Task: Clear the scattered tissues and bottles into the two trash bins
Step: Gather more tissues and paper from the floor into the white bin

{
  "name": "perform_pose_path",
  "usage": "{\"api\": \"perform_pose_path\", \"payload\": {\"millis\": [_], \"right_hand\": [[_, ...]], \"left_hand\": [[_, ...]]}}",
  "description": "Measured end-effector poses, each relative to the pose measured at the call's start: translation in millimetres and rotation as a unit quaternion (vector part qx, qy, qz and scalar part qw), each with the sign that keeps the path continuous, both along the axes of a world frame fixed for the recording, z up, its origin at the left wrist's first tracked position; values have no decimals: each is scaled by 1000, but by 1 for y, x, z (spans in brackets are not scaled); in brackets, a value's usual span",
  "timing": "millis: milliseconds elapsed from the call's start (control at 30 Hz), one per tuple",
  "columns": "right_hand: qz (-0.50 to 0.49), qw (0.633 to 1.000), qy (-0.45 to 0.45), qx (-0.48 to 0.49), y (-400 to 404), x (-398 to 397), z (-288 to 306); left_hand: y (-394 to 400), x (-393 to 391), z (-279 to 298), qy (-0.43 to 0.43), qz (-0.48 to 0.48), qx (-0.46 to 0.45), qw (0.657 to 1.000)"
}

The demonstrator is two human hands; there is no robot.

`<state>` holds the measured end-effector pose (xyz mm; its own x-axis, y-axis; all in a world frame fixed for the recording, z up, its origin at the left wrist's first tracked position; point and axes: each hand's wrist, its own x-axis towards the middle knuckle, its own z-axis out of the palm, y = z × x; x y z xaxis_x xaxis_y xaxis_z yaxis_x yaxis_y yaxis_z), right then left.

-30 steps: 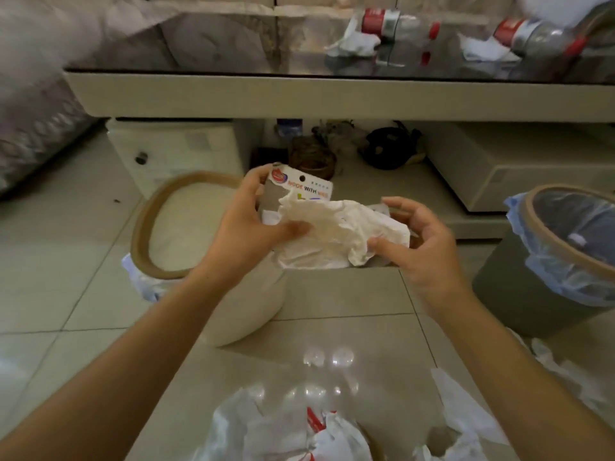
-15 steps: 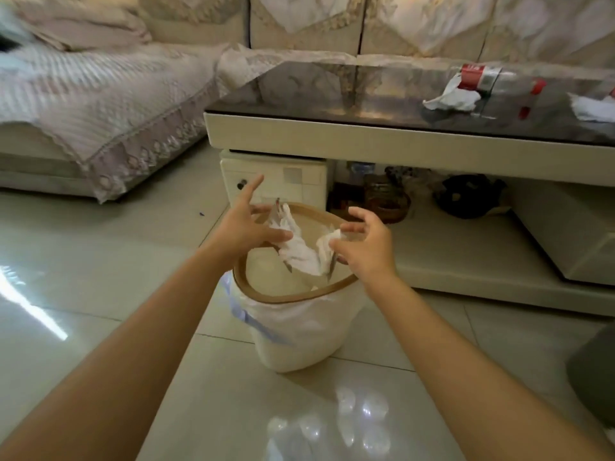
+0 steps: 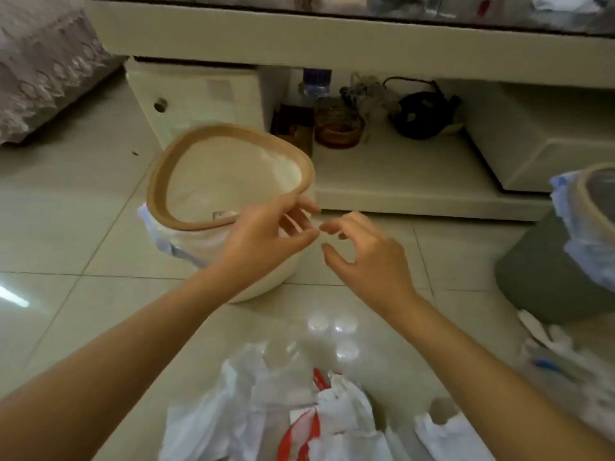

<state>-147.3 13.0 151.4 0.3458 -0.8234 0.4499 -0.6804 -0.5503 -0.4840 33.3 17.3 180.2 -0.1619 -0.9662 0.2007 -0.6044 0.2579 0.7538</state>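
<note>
— Both hands are out in front of me and neither holds anything. My left hand (image 3: 266, 232) hangs over the near edge of the white bin (image 3: 186, 181), fingers loose and slightly spread. My right hand (image 3: 369, 257) is just beside it, over the floor (image 3: 66, 234), fingers loosely curled round nothing, its fingertips almost meeting those of the left.

— Where is the rubbish?

— White bin stands on the floor right ahead, tan rim, white liner; pale crumpled tissue (image 3: 283, 168) lies inside against the far wall. The grey bin (image 3: 545, 277), with a bluish liner folded over its rim, is well apart at my right, partly cut off by the edge of view. Below my arms a heap of white tissues (image 3: 266, 410) lies on the floor with something red and white among it; I cannot tell what that is. More white scraps (image 3: 545, 337) lie near the foot of the grey bin.

— And the worktop?

— Only its front edge (image 3: 332, 34) shows along the top. On the shelf (image 3: 399, 174) under it sit a dark round thing (image 3: 419, 114) and a brown glass dish (image 3: 337, 131).
</note>
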Motion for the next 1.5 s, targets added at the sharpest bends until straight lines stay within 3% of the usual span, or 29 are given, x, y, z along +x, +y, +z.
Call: {"api": "perform_pose_path", "payload": {"millis": [200, 467, 867, 1033, 1233, 1400, 1500], "right_hand": [[-91, 984, 150, 33, 66, -113, -73], [-230, 928, 271, 114, 159, -227, -132], [-340, 892, 241, 173, 227, -284, -169], [-355, 874, 243, 227, 238, -293, -177], [-355, 865, 246, 255, 249, -302, -181], [-392, 865, 200, 242, 249, -308, -180], [-354, 881, 175, 261, 248, -322, -177]], "left_hand": [[4, -77, -84, -166, -115, 52, 978], [20, -193, -143, -316, -276, 57, 906], [63, -310, -203, -335, -423, 151, 829], [77, -319, -214, -431, -426, 52, 794], [75, -322, -218, -399, -391, -64, 827], [63, -316, -208, -324, -356, -53, 875], [50, -312, -200, -278, -336, -34, 899]]}}
